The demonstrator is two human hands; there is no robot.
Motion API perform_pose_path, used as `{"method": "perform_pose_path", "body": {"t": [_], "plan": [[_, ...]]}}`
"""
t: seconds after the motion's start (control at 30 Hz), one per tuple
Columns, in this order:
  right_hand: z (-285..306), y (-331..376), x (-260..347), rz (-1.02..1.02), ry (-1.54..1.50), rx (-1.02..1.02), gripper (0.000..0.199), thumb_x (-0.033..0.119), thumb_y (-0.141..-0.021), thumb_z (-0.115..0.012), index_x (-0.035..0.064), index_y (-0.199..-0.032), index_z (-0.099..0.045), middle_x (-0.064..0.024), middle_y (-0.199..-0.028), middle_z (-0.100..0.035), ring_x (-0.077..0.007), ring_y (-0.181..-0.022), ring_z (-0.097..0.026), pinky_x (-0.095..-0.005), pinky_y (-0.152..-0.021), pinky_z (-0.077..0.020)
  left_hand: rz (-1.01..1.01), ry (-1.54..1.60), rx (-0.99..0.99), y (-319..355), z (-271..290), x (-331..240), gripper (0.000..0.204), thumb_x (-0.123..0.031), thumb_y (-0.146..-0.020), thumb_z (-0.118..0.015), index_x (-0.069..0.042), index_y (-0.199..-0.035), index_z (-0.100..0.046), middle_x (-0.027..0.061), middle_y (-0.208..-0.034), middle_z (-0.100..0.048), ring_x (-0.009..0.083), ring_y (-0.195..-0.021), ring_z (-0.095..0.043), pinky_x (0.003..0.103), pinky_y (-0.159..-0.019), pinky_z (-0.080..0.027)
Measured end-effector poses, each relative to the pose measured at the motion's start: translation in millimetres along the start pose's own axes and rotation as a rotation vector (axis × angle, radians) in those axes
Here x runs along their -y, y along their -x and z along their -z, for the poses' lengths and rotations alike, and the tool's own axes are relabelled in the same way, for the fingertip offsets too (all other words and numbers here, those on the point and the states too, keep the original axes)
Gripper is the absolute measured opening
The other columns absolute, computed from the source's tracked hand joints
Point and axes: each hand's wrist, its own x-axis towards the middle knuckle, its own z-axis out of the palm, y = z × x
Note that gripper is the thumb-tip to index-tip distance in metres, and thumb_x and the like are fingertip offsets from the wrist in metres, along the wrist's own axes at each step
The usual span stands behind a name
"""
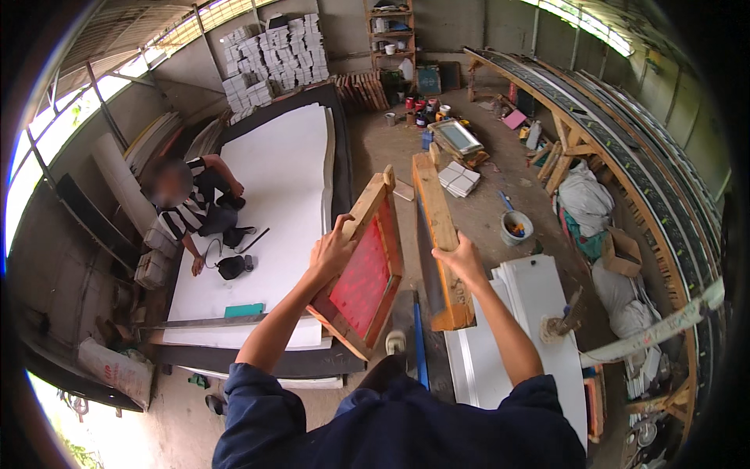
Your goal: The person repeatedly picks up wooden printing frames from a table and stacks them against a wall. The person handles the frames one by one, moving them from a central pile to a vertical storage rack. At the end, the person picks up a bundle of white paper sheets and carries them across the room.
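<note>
1. Left hand [332, 252] is curled round the near-left edge of the red screen [361, 275], gripping its wooden rim. The frame's tilted, far corner up.
2. Right hand [461, 258] is wrapped round the second frame [437, 234], seen edge-on just right of the screen, with a narrow gap between them.
3. Left of the screen: a big white sheet [281, 187] on a dark table, with a person sitting on its far-left side.
4. Right of the screen: white boards [539, 297], then a bucket [516, 227] on open floor.

Soft daylight enters through roof-edge openings, blown out at left; fisheye bends straight edges, corners black, focus fairly sharp.
</note>
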Motion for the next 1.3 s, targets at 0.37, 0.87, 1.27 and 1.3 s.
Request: {"method": "perform_pose_path", "body": {"t": [0.37,0.87,1.27,1.3], "plan": [[-53.6,-303.8,-61.8,-0.019,-0.15,0.216,0.049,0.015,-0.065,-0.07,-0.0014,-0.106,-0.05,-0.0091,-0.095,-0.059,-0.0179,-0.082,-0.057,-0.0295,-0.076,-0.0446,-0.053,0.079,0.023,-280.6,-22.7,46.0,0.037,-0.025,-0.077,-0.051,-0.02,-0.111,-0.035,0.0225,-0.083,-0.057,0.0404,-0.08,-0.055,0.046,-0.067,-0.042],[-70.8,-666.2,-110.2,-0.013,-0.141,0.152,0.042,0.021,-0.065,-0.069,-0.0025,-0.097,-0.054,-0.0122,-0.087,-0.061,-0.0177,-0.079,-0.059,-0.0277,-0.071,-0.0457,-0.042,-0.022,-0.025,-648.8,-59.5,54.3,0.039,-0.024,-0.075,-0.052,-0.019,-0.111,-0.037,0.02,-0.081,-0.057,0.0381,-0.079,-0.056,0.046,-0.067,-0.043],[-90.8,-920.4,-124.2,-0.02,-0.087,0.187,0.05,0.02,-0.06,-0.072,-0.0008,-0.101,-0.053,-0.0108,-0.087,-0.062,-0.0179,-0.077,-0.06,-0.0288,-0.069,-0.0466,0.088,0.037,-0.032,-885.2,-85.3,72.5,0.036,-0.026,-0.076,-0.051,-0.018,-0.109,-0.038,0.0203,-0.081,-0.058,0.0388,-0.08,-0.055,0.046,-0.067,-0.042],[-97.9,-939.4,-126.0,-0.034,-0.092,0.19,0.047,0.018,-0.062,-0.071,-0.0003,-0.101,-0.053,-0.0105,-0.087,-0.062,-0.0172,-0.076,-0.06,-0.0288,-0.069,-0.0466,0.105,0.044,-0.022,-905.5,-87.9,77.9,0.036,-0.026,-0.076,-0.051,-0.017,-0.108,-0.038,0.0207,-0.081,-0.058,0.039,-0.08,-0.055,0.046,-0.067,-0.042]]}}
